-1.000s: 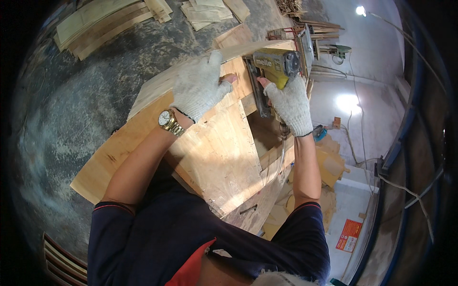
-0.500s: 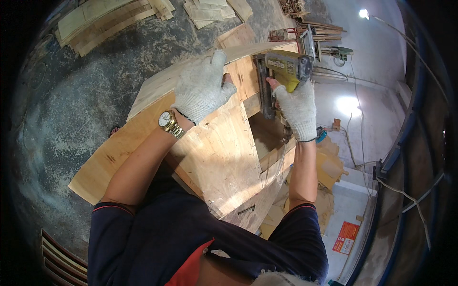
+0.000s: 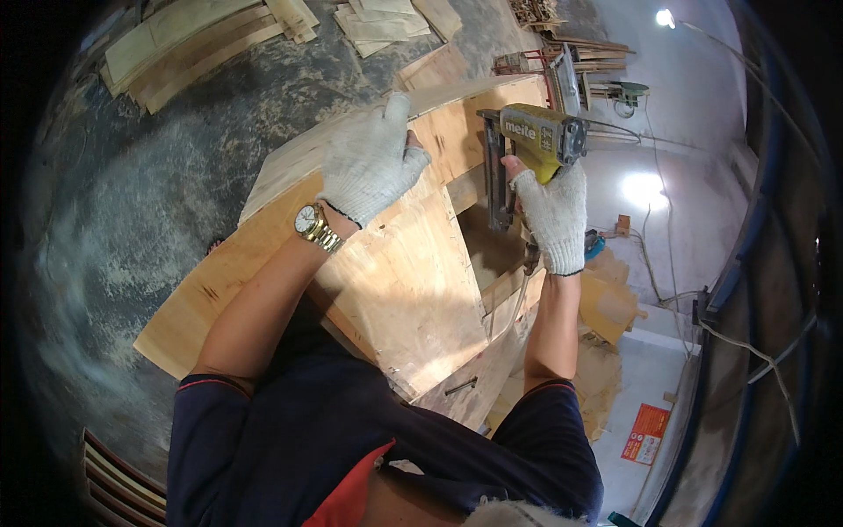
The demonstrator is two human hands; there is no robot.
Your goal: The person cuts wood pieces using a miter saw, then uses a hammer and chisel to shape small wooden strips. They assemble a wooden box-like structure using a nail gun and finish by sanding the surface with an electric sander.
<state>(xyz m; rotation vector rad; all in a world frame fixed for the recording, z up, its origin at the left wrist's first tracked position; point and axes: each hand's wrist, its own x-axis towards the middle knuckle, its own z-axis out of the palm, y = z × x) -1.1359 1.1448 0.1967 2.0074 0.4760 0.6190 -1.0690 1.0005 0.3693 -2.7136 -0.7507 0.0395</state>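
Note:
My right hand (image 3: 555, 218), in a pale knitted work glove with the fingertips bare, is closed around the handle of a yellow and black nail gun (image 3: 537, 136). Its dark nose and magazine hang over the upper edge of an opening in a plywood box (image 3: 413, 290). An air hose (image 3: 512, 316) runs down from the tool. My left hand (image 3: 373, 162), gloved too, lies across the far edge of the box over a long bent plywood panel (image 3: 206, 281). Its index finger is stretched out and the thumb stands apart; the other fingertips are hard to see. A gold watch (image 3: 316, 227) circles that wrist.
Stacked plywood sheets (image 3: 198, 44) and loose offcuts (image 3: 382, 25) lie on the stained floor. A small dark metal piece (image 3: 461, 385) rests on a board near me. Cardboard-coloured sheets (image 3: 606, 307) and cables (image 3: 746, 356) are at the right, along the white wall.
My right hand has drawn the nail gun slightly to the right and toward me, and the tool has turned a little. My left hand stays on the panel.

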